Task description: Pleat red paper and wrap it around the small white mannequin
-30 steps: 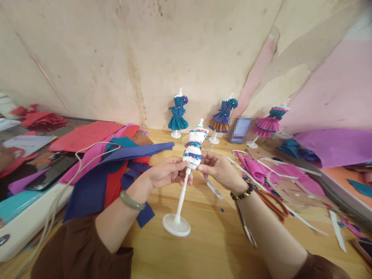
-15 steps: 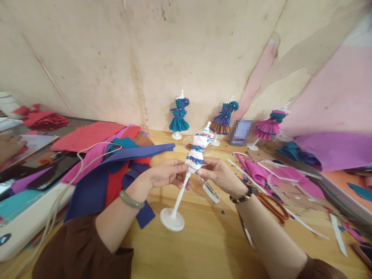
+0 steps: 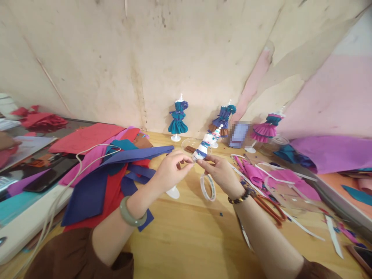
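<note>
Both my hands hold a small white mannequin on a stand, tilted up and to the right over the wooden table. Blue and teal bands wrap its white torso. My left hand pinches the pole just under the torso, and the round base shows behind that wrist. My right hand pinches the torso's lower end from the right. A tape roll hangs below my right hand; whether a finger carries it is unclear.
Three dressed mannequins stand by the wall: teal, blue and brown, pink. Red, blue and pink fabric is piled on the left with a white cable. Pink scraps, orange-handled scissors and paper strips lie right.
The mannequin has tilted further over and moved away from me, its base swinging up behind my left wrist. Both hands moved forward with it. The tape roll now hangs on edge.
</note>
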The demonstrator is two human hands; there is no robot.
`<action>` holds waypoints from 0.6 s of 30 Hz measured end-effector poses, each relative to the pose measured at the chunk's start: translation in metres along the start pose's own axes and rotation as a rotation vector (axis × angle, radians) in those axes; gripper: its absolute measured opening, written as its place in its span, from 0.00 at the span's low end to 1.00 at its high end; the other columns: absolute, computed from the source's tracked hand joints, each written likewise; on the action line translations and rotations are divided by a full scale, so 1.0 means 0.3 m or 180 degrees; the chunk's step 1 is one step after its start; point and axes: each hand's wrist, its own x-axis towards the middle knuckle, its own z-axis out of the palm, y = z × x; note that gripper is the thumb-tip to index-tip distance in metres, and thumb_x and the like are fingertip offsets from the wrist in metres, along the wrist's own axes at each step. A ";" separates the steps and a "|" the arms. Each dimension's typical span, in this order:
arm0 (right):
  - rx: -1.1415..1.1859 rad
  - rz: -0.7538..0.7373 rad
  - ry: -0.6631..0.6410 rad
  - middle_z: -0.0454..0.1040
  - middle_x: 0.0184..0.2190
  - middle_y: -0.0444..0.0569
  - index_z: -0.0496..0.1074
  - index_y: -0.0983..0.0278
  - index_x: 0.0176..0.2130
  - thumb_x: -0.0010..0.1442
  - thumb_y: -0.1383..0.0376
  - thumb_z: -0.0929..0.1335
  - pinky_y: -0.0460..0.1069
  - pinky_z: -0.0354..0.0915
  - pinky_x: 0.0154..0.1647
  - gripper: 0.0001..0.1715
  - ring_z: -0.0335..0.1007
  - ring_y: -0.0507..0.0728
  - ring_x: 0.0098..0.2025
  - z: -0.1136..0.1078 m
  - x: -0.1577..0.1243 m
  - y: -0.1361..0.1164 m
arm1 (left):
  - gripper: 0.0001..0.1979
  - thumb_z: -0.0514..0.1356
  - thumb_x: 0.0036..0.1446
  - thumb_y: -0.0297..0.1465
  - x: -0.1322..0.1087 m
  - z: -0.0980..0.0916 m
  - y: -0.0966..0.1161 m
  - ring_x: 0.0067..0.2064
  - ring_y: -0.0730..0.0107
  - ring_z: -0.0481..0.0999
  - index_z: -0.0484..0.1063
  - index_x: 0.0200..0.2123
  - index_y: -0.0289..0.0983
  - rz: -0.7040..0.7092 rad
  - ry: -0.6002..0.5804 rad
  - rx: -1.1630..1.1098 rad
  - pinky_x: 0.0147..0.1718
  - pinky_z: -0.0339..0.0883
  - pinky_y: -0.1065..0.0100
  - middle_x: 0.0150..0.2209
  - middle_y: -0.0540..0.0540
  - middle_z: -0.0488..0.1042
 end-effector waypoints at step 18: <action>0.0098 -0.0049 0.0063 0.78 0.36 0.51 0.78 0.65 0.37 0.50 0.50 0.72 0.47 0.65 0.21 0.23 0.63 0.49 0.21 0.035 -0.010 0.005 | 0.06 0.58 0.56 0.24 0.000 0.008 -0.002 0.28 0.76 0.69 0.75 0.30 0.36 0.0117 -0.0079 0.0508 0.30 0.64 0.74 0.28 0.51 0.73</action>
